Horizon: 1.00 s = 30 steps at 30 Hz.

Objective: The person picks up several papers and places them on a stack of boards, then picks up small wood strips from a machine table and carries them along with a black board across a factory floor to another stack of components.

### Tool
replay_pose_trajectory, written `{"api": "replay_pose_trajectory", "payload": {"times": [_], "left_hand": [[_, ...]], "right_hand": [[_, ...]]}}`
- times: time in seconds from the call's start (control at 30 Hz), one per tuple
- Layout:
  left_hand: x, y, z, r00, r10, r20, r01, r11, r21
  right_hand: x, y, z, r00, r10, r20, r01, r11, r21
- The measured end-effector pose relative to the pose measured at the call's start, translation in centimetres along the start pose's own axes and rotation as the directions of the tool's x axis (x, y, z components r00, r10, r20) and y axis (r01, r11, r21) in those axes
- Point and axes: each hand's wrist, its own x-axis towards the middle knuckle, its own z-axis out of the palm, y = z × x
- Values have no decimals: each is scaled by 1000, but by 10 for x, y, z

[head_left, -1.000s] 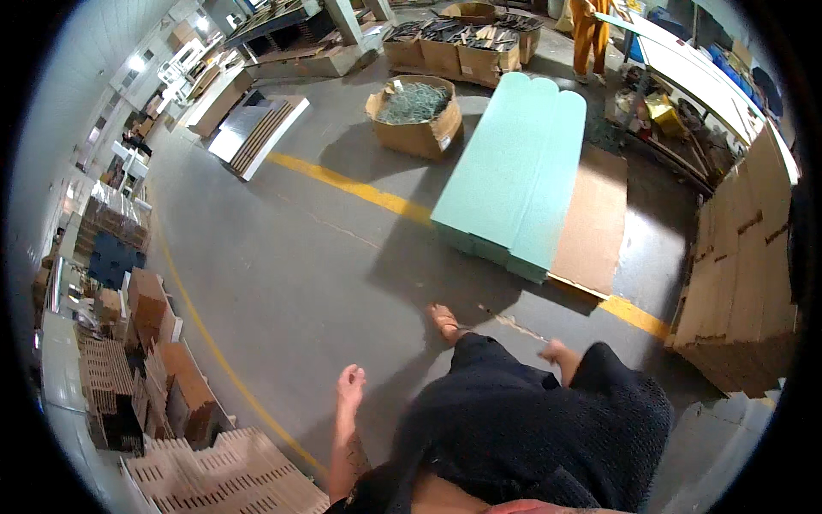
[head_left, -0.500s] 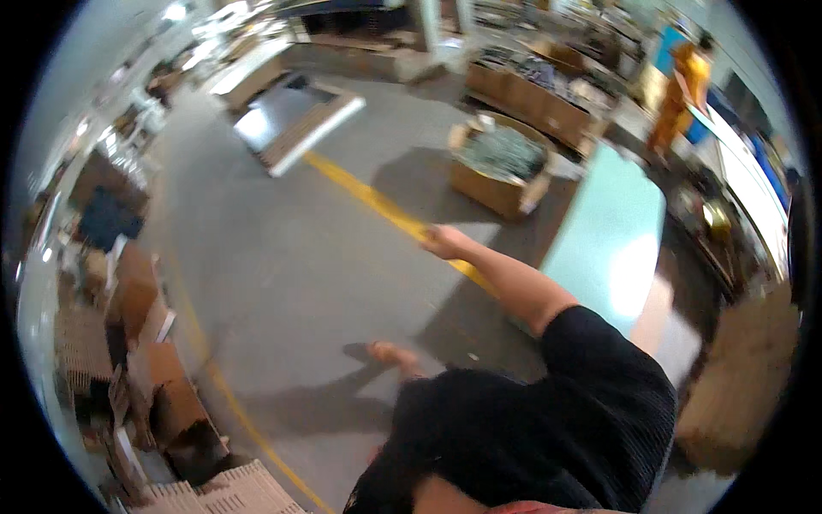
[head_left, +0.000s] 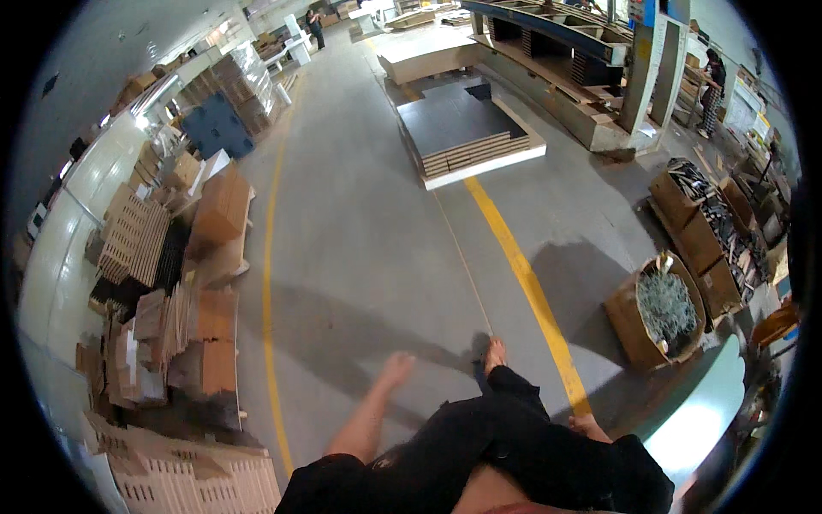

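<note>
My left hand (head_left: pixel 398 370) hangs forward of the body over the grey floor, at the end of a bare forearm. Motion smears its fingers, and nothing shows in it. On the other side, a bit of skin at the edge of the black sleeve looks like my right hand (head_left: pixel 589 426), low over the yellow line. Its fingers cannot be made out. One bare foot (head_left: pixel 495 353) is forward on the floor, between the hands. Closest to the right arm is a pale green panel (head_left: pixel 698 420).
Ahead lies a low stack of dark panels (head_left: pixel 458 120) on a white base. Cardboard and wooden pieces (head_left: pixel 218 343) line the left side. A carton of greenish scrap (head_left: pixel 668 304) and boxes of offcuts (head_left: pixel 698 231) stand right. Farther off are a large machine (head_left: pixel 582 111) and people (head_left: pixel 711 90).
The view has swung left, bringing the aisle ahead into the middle. My right arm has drawn back from its outstretched place, while my left forearm has come forward into view.
</note>
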Motion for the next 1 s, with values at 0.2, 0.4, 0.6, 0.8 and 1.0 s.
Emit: {"api": "replay_pose_trajectory", "payload": {"times": [0.2,0.4,0.6,0.8,1.0], "left_hand": [[207,66,-52,994,-25,105,32,997,-67],[305,154,-119,892,-53,449,-37,981,188],[487,161,-167,901,-158,405,108,984,143],[703,156,-292,934,-97,343,68,993,95],[987,188,-447,964,-116,239,103,992,65]], "right_hand": [[186,-199,50,980,-186,-66,160,945,-285],[320,-647,169,829,-554,83,447,565,-693],[293,-987,295,614,-780,116,718,492,-492],[422,-1059,371,793,-581,183,516,483,-707],[457,-1024,373,916,-394,70,297,552,-779]]}}
